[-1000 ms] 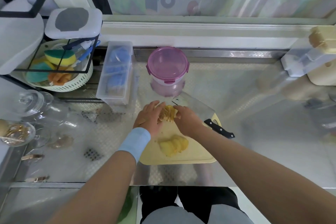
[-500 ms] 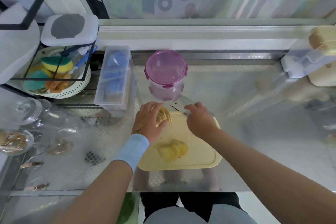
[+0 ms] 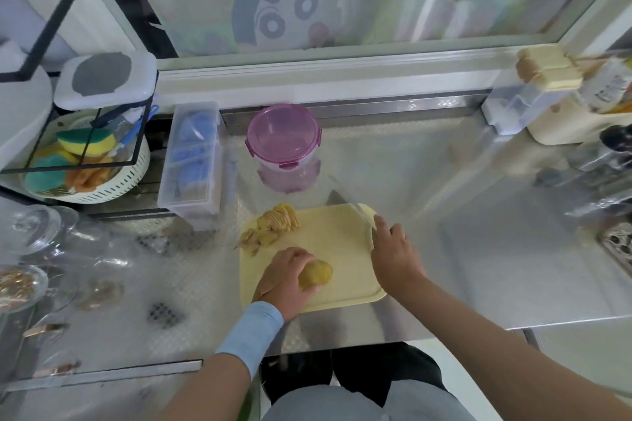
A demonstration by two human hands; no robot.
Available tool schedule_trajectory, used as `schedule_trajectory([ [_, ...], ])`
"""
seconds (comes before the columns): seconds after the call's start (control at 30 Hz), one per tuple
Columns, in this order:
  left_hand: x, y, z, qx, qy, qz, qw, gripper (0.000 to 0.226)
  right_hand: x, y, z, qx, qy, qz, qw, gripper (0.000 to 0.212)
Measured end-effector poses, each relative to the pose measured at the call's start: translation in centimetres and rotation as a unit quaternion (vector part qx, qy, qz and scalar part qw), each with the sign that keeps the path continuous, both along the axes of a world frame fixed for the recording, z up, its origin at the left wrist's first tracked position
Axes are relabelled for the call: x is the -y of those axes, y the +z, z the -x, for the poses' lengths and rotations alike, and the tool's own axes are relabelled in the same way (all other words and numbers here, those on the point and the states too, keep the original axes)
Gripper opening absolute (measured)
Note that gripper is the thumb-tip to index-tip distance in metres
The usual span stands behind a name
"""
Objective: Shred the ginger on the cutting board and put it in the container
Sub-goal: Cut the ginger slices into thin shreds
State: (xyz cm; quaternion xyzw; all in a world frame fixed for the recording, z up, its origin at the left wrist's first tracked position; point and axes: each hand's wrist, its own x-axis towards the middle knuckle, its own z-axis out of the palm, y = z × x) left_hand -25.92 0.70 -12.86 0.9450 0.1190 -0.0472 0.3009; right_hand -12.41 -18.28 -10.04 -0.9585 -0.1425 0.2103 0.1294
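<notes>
A pale yellow cutting board point(image 3: 342, 243) lies on the steel counter. A fanned pile of sliced ginger point(image 3: 277, 220) sits at its far left corner, with a few bits spilling over the left edge. Nearer me, my left hand point(image 3: 285, 278) curls over a whole ginger chunk point(image 3: 316, 275) and holds it down on the board. My right hand point(image 3: 393, 251) grips the knife point(image 3: 349, 207) at the board's right edge; its handle is hidden in my fist and its blade points away and to the left. The round container with a pink lid point(image 3: 284, 140) stands closed behind the board.
A clear lidded box point(image 3: 191, 161) stands left of the container. A white basket of sponges point(image 3: 85, 167) sits under a black wire rack at far left. Glass jars point(image 3: 37, 229) crowd the left counter. A sink drain point(image 3: 615, 246) is at far right.
My left hand left the sliced pile and came back onto the whole ginger chunk. My right hand picked up the knife and carried it to the board's right edge. The view tilted up.
</notes>
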Motion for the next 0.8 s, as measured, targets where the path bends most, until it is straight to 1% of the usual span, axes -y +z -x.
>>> schedule_trajectory([
  [0.07,0.5,-0.2,0.2,-0.009,-0.002,-0.016,1.000,0.053,0.9,0.6,1.4,0.001,-0.011,-0.024,1.000,0.047],
  [0.2,1.3,-0.6,0.4,0.003,0.015,-0.027,1.000,0.048,1.8,1.0,4.4,-0.005,0.037,-0.039,0.999,0.038],
  [0.33,2.1,-1.2,1.1,0.037,0.032,-0.038,0.998,0.044,1.7,0.7,6.3,-0.022,0.066,-0.024,0.997,0.038],
  [0.43,2.4,-1.2,1.3,0.029,0.042,-0.033,0.998,0.045,1.7,0.5,7.1,-0.031,0.097,-0.005,0.995,0.039],
  [0.57,2.4,-1.1,1.5,0.019,0.029,-0.039,0.999,0.045,1.9,0.4,7.3,-0.036,0.113,-0.005,0.993,0.039],
  [0.63,2.0,-1.0,1.7,0.073,0.010,-0.058,0.996,0.037,1.8,0.4,7.0,-0.036,0.117,-0.004,0.992,0.040],
  [0.7,1.8,-0.7,1.8,0.128,-0.024,-0.054,0.990,0.031,1.7,0.4,6.8,-0.039,0.121,0.002,0.992,0.042],
  [0.77,1.5,-0.4,1.5,0.131,-0.087,-0.062,0.986,0.027,1.3,0.4,6.8,-0.052,0.128,0.008,0.990,0.044],
  [0.8,1.3,-0.3,1.3,0.116,-0.124,-0.075,0.983,0.026,1.2,0.5,6.9,-0.059,0.131,0.007,0.990,0.045],
])
